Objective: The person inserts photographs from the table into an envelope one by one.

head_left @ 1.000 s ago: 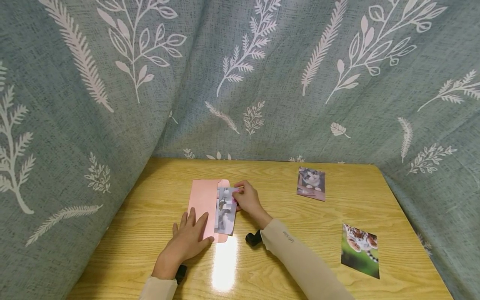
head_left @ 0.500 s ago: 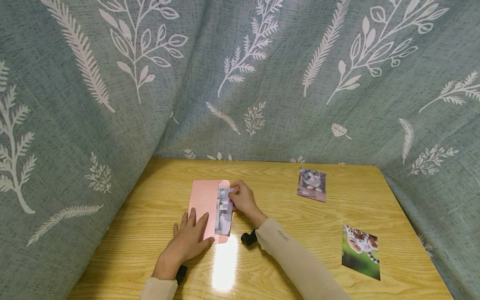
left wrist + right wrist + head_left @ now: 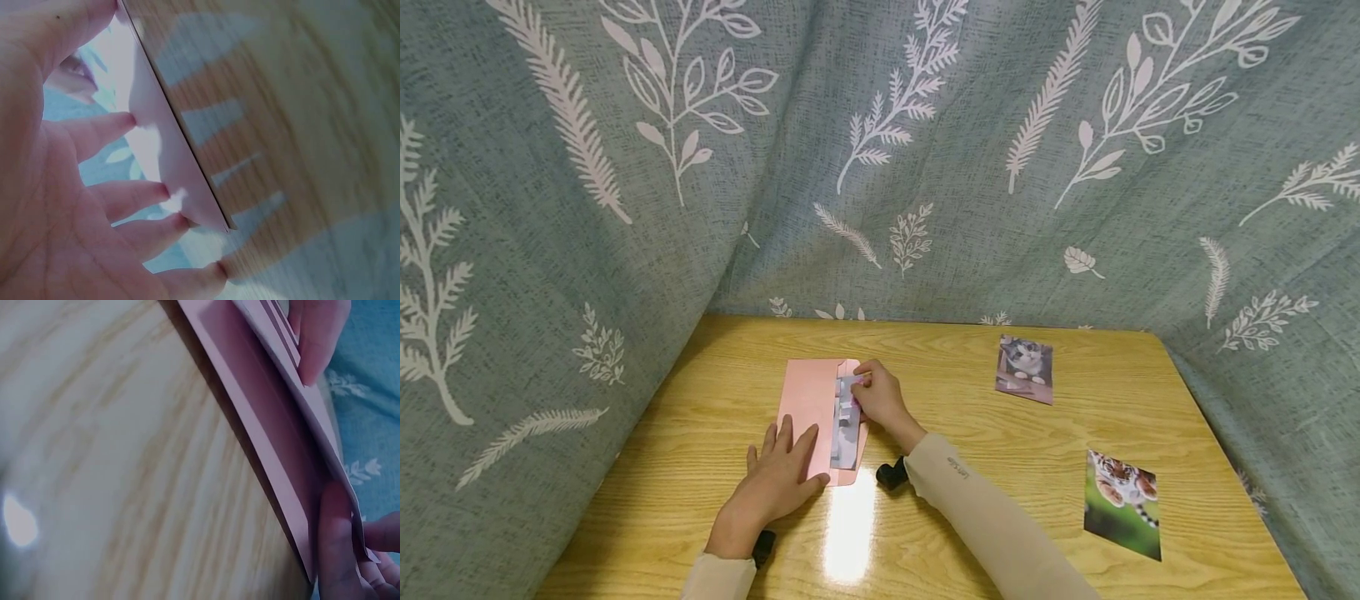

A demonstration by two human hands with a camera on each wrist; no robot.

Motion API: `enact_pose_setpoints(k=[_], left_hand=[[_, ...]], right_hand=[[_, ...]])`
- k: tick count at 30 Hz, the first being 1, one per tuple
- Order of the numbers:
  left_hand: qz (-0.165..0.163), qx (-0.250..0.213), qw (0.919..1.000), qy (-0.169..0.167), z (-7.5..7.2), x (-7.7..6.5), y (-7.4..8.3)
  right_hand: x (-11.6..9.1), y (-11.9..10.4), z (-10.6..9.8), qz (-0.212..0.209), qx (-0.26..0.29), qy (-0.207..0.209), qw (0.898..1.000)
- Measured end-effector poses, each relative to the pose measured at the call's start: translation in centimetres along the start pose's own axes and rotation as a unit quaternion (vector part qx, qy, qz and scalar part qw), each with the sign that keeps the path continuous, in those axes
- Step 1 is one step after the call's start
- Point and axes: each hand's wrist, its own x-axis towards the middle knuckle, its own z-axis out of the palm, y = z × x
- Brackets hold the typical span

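A pink envelope (image 3: 808, 387) lies on the table, its opening and flap toward the right. My left hand (image 3: 778, 475) rests on it with fingers spread, and the left wrist view shows the fingertips along the envelope's edge. Partly inside the opening is a greyish photo card (image 3: 846, 437) with a small pink patch near its top. My right hand (image 3: 883, 400) pinches the card near its upper right edge. The right wrist view shows the right hand (image 3: 340, 550) with thumb and finger on either side of the card's edge, just above the pink flap (image 3: 262, 437).
A cat photo (image 3: 1024, 369) lies at the back right of the wooden table (image 3: 970, 467). Closer and further right is a tiger photo (image 3: 1122, 504). A grey-blue leaf-patterned cloth (image 3: 970, 250) surrounds the table at the back and sides.
My right hand has moved left with the photo card, and less of the card sticks out of the envelope. The left hand has stayed in place.
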Motion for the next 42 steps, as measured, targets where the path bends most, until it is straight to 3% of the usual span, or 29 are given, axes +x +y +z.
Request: enact_pose_setpoints(k=[12,19,32,42], left_hand=[[-0.005,-0.006,1.0,-0.006,0.0,0.0,-0.1],[-0.002,-0.007,1.0,-0.004,-0.1,0.0,-0.1],[-0.002,-0.009,0.9999,-0.005,-0.2,0.0,0.1],[0.004,-0.009,1.0,0.001,0.0,0.0,0.0]], right_hand=[[-0.6,-0.1,-0.5,-0.012,-0.032,-0.002,0.999],[-1.7,0.4,-1.5,-0.001,0.03,-0.016,0.999],[-5.2,0.5,-2.1,0.009,0.062,-0.056,0.996],[-6.3,0.8,-1.9,0.015,0.1,-0.066,0.993]])
